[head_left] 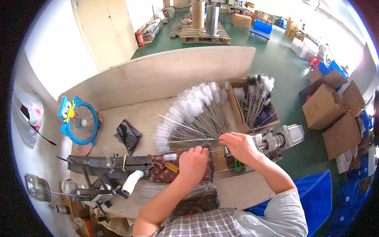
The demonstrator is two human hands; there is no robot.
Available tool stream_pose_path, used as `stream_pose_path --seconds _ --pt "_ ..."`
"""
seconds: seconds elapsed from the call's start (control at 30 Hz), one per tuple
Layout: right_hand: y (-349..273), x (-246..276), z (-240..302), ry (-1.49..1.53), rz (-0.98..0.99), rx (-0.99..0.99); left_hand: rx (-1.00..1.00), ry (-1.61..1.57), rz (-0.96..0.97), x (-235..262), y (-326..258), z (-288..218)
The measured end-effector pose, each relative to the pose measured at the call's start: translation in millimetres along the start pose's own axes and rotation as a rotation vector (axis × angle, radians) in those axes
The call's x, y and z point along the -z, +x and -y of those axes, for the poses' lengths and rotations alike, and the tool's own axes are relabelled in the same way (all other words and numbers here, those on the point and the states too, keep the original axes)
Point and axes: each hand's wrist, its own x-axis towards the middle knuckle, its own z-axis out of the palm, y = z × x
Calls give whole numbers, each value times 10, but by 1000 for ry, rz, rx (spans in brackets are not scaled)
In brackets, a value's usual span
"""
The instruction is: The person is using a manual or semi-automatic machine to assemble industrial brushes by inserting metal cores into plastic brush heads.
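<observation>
My left hand (193,162) rests fisted on a dark patterned cloth pad (164,170) and pinches a thin wire with a small white tuft (170,157) at its left end. My right hand (239,145) grips the other end of that wire by the metal chuck of a small motor unit (278,140). Just beyond both hands a fan-shaped pile of wire brushes with white tufted tips (189,114) lies on the bench.
A cardboard box (241,114) holding more tufted brushes stands at the bench's right end. A small blue fan (81,122), a dark bag (128,134) and a metal jig with a white-handled lever (106,164) sit left. A beige partition (158,73) backs the bench; brown cartons (327,106) lie right.
</observation>
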Motion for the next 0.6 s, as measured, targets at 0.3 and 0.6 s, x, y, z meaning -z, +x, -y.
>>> stream_pose_path --seconds 0.3,0.6 --pt "50 48 44 -26 346 -64 0 185 2 -450 -75 643" --pt "527 -770 788 269 252 454 317 -261 -214 367 -1300 323"
